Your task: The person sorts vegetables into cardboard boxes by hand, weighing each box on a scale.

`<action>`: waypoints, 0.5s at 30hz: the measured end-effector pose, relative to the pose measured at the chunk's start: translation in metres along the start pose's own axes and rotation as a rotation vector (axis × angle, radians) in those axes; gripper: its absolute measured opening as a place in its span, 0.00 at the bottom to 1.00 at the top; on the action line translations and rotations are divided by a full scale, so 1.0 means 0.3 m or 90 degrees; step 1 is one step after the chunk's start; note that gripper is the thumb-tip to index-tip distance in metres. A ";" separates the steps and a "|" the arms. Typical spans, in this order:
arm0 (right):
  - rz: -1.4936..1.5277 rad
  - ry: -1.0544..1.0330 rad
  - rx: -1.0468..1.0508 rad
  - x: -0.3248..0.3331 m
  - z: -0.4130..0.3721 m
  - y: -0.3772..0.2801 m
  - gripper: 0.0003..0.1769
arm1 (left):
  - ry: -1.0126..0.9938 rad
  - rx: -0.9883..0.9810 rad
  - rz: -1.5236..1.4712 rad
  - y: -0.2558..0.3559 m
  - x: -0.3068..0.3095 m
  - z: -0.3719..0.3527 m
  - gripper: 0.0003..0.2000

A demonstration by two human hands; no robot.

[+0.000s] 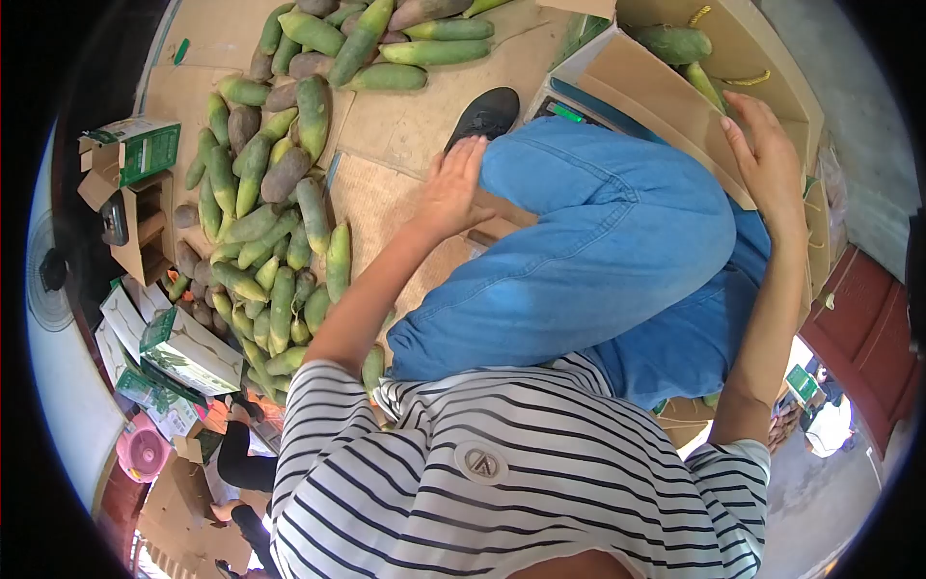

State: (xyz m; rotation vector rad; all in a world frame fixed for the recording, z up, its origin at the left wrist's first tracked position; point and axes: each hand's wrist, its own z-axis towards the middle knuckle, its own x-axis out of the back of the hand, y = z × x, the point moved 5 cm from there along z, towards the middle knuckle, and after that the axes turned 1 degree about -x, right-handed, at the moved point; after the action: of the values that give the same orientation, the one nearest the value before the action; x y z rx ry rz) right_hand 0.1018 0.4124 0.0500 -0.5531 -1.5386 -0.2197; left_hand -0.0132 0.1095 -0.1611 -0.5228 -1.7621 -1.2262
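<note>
Your open right hand (767,159) steadies the box (666,96) flap, and your left hand (453,188) rests open and empty beside your knee (579,193). The next move likely calls for grasping fruit (280,289) from the pile.

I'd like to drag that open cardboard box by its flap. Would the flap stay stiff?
Probably not: the flap under the right hand looks like thin sheet hinged on a fold, so it would likely bend first. The cardboard box holds a few green fruits, so it should slide rather than tip.
</note>
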 end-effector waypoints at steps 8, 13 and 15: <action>-0.015 -0.012 0.036 -0.026 -0.004 0.002 0.17 | 0.207 -0.327 -0.065 0.249 0.128 0.095 0.51; 0.002 -0.020 0.042 -0.030 0.000 -0.003 0.17 | 0.190 -0.196 -0.168 0.139 0.046 0.105 0.44; 0.003 -0.007 0.054 -0.032 -0.011 0.014 0.17 | 0.153 -0.123 -0.112 -0.022 -0.073 0.067 0.45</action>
State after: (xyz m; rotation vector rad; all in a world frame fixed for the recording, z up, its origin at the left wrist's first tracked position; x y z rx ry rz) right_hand 0.1062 0.4124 0.0400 -0.4910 -1.5497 -0.1480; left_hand -0.0157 0.1278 -0.1854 -0.3189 -1.5204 -1.5260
